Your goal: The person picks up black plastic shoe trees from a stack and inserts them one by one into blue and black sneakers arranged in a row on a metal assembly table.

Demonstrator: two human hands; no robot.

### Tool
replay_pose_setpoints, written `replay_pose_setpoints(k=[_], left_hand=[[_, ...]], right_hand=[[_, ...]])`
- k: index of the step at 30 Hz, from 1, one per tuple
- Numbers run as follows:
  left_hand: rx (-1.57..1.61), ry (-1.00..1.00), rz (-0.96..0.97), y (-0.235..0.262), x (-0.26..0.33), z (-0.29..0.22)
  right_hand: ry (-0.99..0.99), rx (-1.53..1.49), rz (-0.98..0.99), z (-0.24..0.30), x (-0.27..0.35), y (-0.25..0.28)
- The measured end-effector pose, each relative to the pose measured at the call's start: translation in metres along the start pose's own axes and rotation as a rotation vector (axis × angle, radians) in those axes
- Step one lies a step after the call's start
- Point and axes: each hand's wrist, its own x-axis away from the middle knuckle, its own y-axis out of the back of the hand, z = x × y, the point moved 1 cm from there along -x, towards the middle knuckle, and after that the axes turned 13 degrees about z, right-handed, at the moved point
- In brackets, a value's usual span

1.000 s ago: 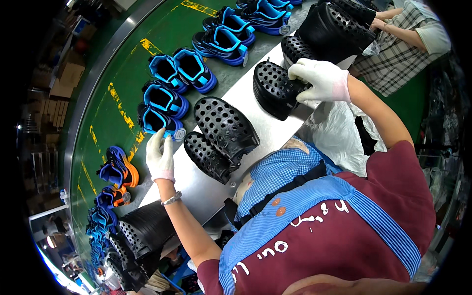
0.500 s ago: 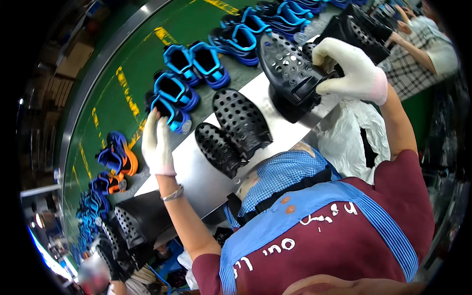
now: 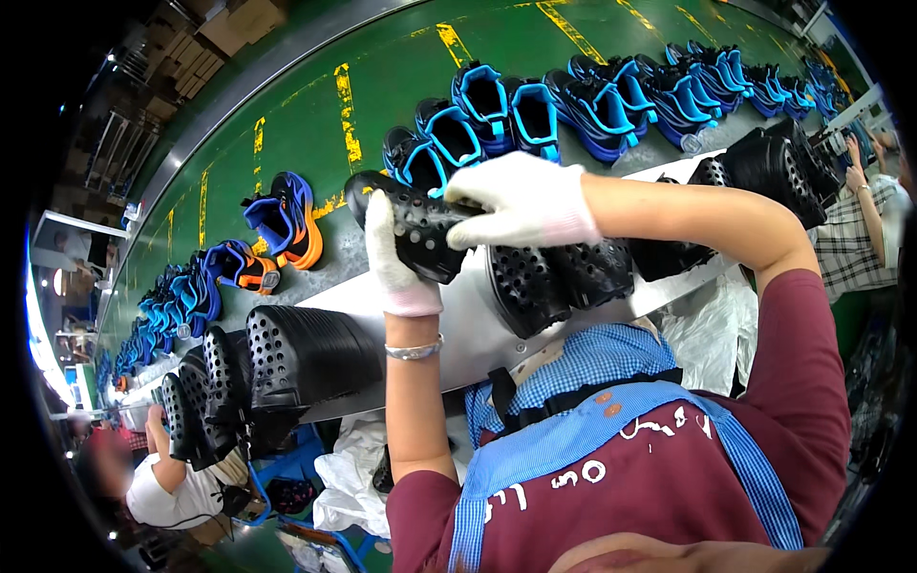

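Note:
Both of my hands wear white gloves and hold one black perforated clog [image 3: 415, 224] above the white work shelf [image 3: 458, 320]. My left hand [image 3: 394, 260] grips its near side from below. My right hand [image 3: 521, 202] closes over its right end from above. Two more black perforated clogs [image 3: 559, 277] lie on the shelf just under my right wrist. Blue and black shoes [image 3: 497, 110] stand in a row on the grey conveyor strip [image 3: 339, 258] beyond the held clog.
Stacks of black clogs [image 3: 296, 358] sit on the shelf at left, and another stack [image 3: 774, 162] at right. Blue-orange shoes [image 3: 282, 215] line the belt leftward. A person in a checked shirt [image 3: 860, 229] works at right; another person [image 3: 167, 487] at lower left. White plastic bags [image 3: 712, 329] hang below.
My right hand carried the black clog from the right stack leftward across the shelf. My left hand left the blue shoes and took hold of the clog too.

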Motion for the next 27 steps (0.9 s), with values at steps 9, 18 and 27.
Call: replay_pose_setpoints(k=[9,18,27], left_hand=[[-0.014,-0.075,-0.298,0.046,-0.013,0.02],[-1.331,-0.112,-0.043,0.107,-0.033,0.024],[-1.496,0.184,0.037,0.118,-0.113,0.002]], right_hand=[[-0.075,0.167,0.079,0.001,-0.05,-0.017],[-0.262,0.386,0.204,-0.028,-0.052,0.039],[-0.256,0.186,0.385,-0.044,-0.096,0.074]])
